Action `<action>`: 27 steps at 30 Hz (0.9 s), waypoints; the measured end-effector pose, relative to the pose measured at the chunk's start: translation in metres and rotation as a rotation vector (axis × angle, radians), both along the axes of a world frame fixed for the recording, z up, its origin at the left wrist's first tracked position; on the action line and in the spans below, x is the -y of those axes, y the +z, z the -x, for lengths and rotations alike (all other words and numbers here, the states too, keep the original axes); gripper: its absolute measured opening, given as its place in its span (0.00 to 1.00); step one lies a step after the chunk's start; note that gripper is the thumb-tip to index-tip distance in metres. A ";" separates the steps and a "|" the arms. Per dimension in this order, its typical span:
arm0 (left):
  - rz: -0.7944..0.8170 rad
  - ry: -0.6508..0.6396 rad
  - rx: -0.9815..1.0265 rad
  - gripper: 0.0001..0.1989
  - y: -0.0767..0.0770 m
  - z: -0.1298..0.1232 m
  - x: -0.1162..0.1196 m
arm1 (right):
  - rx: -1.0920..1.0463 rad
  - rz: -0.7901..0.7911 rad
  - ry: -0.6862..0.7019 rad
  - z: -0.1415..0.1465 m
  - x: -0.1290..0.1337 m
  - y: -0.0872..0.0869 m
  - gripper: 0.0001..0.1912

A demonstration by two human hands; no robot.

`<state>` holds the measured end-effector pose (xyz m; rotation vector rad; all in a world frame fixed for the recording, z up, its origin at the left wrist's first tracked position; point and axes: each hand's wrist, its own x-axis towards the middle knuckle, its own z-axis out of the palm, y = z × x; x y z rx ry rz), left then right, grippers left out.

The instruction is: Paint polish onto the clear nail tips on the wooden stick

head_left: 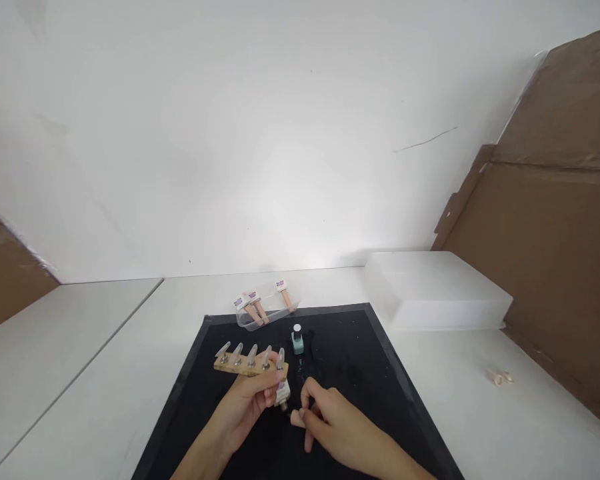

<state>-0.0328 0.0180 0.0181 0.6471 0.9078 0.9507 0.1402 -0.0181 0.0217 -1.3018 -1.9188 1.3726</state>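
My left hand [253, 403] is closed round a wooden nail-tip stand [226, 363], on which several clear nail tips [253, 355] stand in a row. The same hand also grips a small nail polish bottle [282, 391] with a white label, its uncapped neck tilted toward me. Beside that neck, my right hand [333, 420] pinches a pink nail polish cap [297, 419]; whether its brush is clear of the bottle I cannot tell. A green nail polish bottle [297, 341] with a white-topped dark cap stands upright beyond both hands.
Behind the black mat [345, 373], a clear plastic tray [250, 326] holds several pink-capped bottles [256, 308]. At the right stands a white translucent box [443, 293], with small beige rings [500, 379] nearer me. Brown panels [545, 267] border the white table on the right.
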 end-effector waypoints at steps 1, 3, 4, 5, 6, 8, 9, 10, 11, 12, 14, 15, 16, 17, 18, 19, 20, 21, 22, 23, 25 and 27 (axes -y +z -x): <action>0.000 0.003 -0.003 0.17 0.000 0.000 0.000 | -0.012 0.001 -0.002 -0.001 0.000 -0.001 0.07; -0.003 0.004 -0.007 0.16 0.000 0.000 0.000 | -0.039 0.004 -0.005 -0.002 -0.001 -0.003 0.07; -0.007 0.004 -0.006 0.15 0.000 0.000 0.000 | -0.056 0.013 -0.004 -0.003 -0.002 -0.004 0.06; -0.011 0.003 -0.006 0.15 0.000 0.000 0.000 | -0.072 0.028 -0.002 -0.005 -0.003 -0.005 0.06; -0.012 0.003 -0.007 0.14 0.000 0.000 0.000 | -0.087 0.048 -0.001 -0.007 -0.004 -0.005 0.06; -0.014 0.003 -0.012 0.13 -0.001 0.000 0.000 | -0.116 0.093 -0.007 -0.010 -0.007 -0.005 0.06; -0.014 0.003 -0.017 0.13 -0.001 0.000 0.000 | -0.132 0.118 -0.017 -0.012 -0.009 -0.004 0.06; -0.013 0.003 -0.022 0.13 -0.001 0.000 0.000 | -0.150 0.142 -0.033 -0.014 -0.011 -0.003 0.06; -0.011 0.005 -0.027 0.13 -0.002 0.000 0.001 | -0.170 0.167 -0.058 -0.016 -0.014 -0.002 0.07; -0.007 0.007 -0.031 0.14 -0.002 0.000 0.001 | -0.195 0.186 -0.090 -0.018 -0.016 -0.001 0.07; -0.001 0.005 -0.034 0.15 -0.001 0.000 0.001 | -0.247 0.199 -0.173 -0.021 -0.022 0.003 0.10; -0.006 0.001 -0.032 0.15 -0.001 -0.001 0.001 | -0.286 0.172 -0.224 -0.022 -0.025 0.005 0.11; -0.013 -0.007 -0.028 0.15 0.000 -0.001 0.002 | -0.323 0.137 -0.271 -0.024 -0.027 0.007 0.13; -0.022 -0.021 -0.024 0.15 0.001 -0.001 0.002 | -0.371 0.094 -0.309 -0.026 -0.028 0.009 0.13; -0.036 -0.040 -0.019 0.14 0.002 -0.001 0.003 | -0.437 0.061 -0.344 -0.027 -0.029 0.011 0.13; -0.042 -0.059 -0.013 0.14 0.002 -0.001 0.004 | -0.504 0.041 -0.359 -0.029 -0.029 0.013 0.13; -0.052 -0.084 -0.011 0.13 0.003 -0.001 0.005 | -0.564 0.035 -0.356 -0.030 -0.028 0.014 0.13; -0.064 -0.113 -0.013 0.12 0.003 -0.002 0.006 | -0.618 0.038 -0.350 -0.031 -0.027 0.014 0.12; -0.080 -0.147 -0.021 0.12 0.003 -0.002 0.007 | -0.670 0.046 -0.340 -0.032 -0.026 0.014 0.13; -0.097 -0.185 -0.038 0.12 0.003 -0.003 0.008 | -0.714 0.057 -0.328 -0.032 -0.024 0.014 0.13; -0.118 -0.254 -0.078 0.13 0.003 -0.006 0.010 | -0.776 0.073 -0.299 -0.031 -0.021 0.012 0.14; -0.113 -0.301 -0.112 0.14 0.002 -0.010 0.012 | -0.789 0.050 -0.250 -0.029 -0.019 0.011 0.14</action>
